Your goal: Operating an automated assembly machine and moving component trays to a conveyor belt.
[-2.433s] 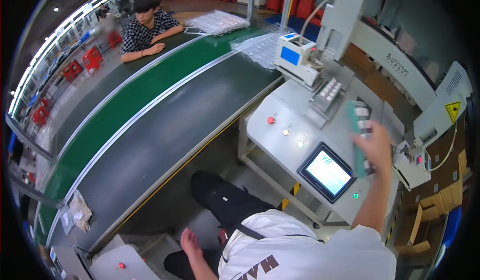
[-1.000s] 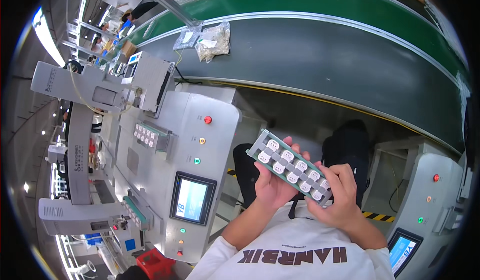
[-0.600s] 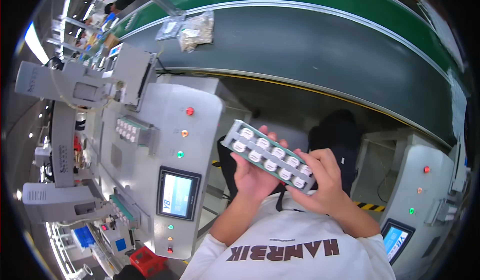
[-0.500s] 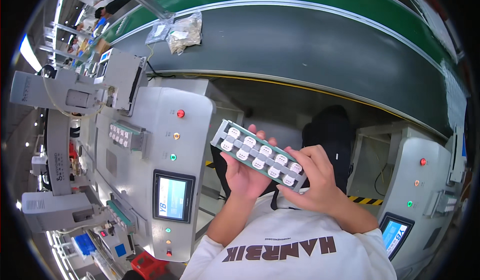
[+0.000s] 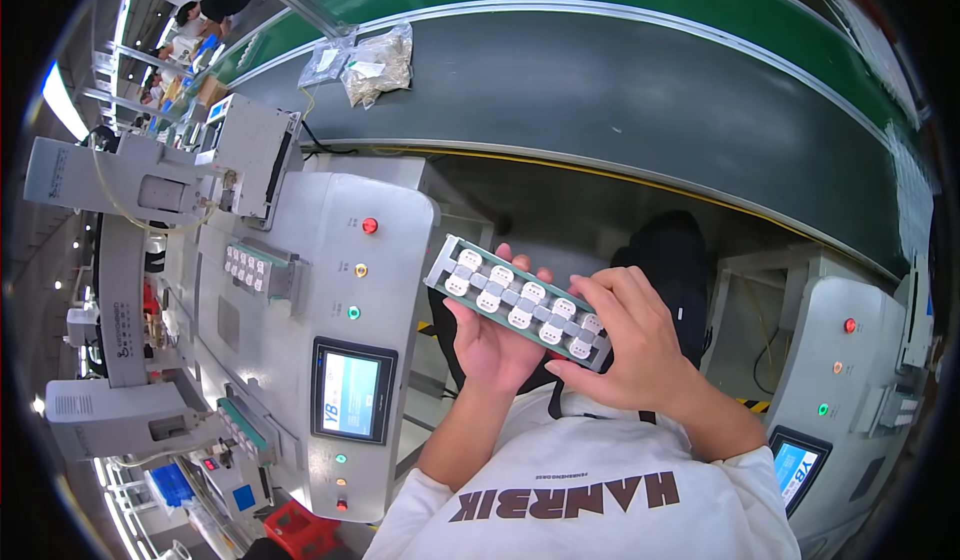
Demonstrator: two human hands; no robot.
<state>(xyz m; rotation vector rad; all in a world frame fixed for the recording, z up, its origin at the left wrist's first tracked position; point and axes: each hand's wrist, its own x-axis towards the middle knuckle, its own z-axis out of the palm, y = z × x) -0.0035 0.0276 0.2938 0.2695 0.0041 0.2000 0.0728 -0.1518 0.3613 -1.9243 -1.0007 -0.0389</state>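
Note:
A long green and grey fixture tray (image 5: 464, 312) lies slanted across my palms, its left end higher in the view. Set in it are several white plastic parts (image 5: 521, 305), each with small dark holes, along a grey centre strip. From below, my left hand (image 5: 497, 345) supports the tray, with the thumb at the near side and fingertips showing past the far edge. My right hand (image 5: 637, 345) grips the tray's right end, its fingers over the last white part and its thumb along the near edge.
At my left stands a grey machine with coloured buttons, a screen (image 5: 352, 392) and a similar loaded fixture (image 5: 260, 268). Another machine (image 5: 835, 390) is at the right. Ahead runs a dark worktop (image 5: 600, 100) with bagged parts (image 5: 378, 67) beside a green belt. A red crate (image 5: 300, 532) sits lower left.
My right hand has shifted slightly, its fingers bending more over the tray's right end. The tray remains in both hands, nearly in the same place.

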